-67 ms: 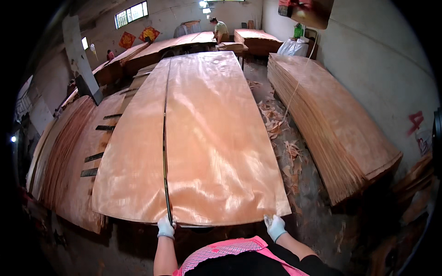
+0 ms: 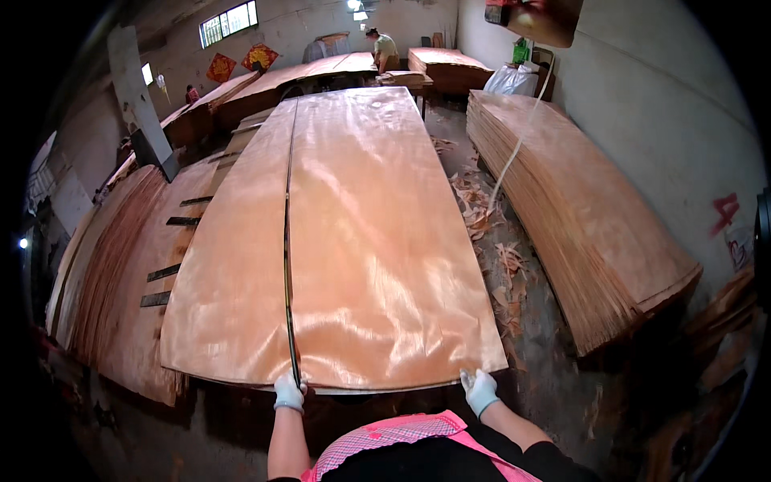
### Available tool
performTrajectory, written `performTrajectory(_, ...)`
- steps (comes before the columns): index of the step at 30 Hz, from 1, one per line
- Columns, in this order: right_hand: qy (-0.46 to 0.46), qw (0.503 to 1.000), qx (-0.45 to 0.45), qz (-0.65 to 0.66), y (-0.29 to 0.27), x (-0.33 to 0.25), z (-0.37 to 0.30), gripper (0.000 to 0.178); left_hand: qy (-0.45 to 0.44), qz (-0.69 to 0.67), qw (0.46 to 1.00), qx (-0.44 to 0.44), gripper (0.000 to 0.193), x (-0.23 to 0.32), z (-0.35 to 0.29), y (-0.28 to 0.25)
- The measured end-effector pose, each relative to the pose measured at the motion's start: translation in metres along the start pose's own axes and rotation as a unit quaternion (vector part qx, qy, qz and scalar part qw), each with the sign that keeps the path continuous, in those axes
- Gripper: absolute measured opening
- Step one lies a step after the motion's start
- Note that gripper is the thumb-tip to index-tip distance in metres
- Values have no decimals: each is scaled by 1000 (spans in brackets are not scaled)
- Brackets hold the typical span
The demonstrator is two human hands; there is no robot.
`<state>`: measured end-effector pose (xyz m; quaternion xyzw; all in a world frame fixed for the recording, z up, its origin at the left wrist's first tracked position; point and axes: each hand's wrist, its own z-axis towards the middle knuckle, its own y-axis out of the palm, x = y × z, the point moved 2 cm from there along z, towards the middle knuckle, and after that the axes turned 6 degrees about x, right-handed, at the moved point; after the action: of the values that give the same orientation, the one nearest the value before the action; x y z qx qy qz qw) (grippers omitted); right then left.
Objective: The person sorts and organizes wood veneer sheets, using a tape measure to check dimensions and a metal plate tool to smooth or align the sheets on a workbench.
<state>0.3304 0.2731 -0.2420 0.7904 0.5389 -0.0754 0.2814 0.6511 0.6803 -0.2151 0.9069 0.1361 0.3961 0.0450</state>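
Observation:
Wide, thin wood veneer sheets [image 2: 385,241], reddish-tan and glossy, lie before me. A narrow dark strip [image 2: 287,241] runs lengthwise between the left and right parts of this surface. My left hand [image 2: 289,392], in a pale glove, is closed at the near edge, right where the dark strip ends; its fingertips are partly hidden. Near the front right corner, my right hand [image 2: 480,390], also gloved, pinches the edge of the right sheet, the fingers partly out of sight. Light ripples show in the veneer close to both hands.
A tall veneer stack [image 2: 578,209] stands along the right wall. Veneer scraps [image 2: 507,273] litter the floor between. More sheets [image 2: 120,281] lean at left, by dark flat bars [image 2: 165,273]. A pale cord [image 2: 518,149] hangs at right. A person [image 2: 384,50] works at the back.
The pale cord at right has swung slightly and bows more. Both hands stay at the near edge with almost no shift.

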Motion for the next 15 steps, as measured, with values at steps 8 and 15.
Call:
performTrajectory(8, 14, 1000, 3, -2, 14, 2, 10, 20, -2, 13, 999, 41, 21, 9, 9, 8)
performTrajectory(15, -61, 996, 2, -67, 27, -13, -9, 18, -32, -1, 999, 16, 19, 5, 21, 18)
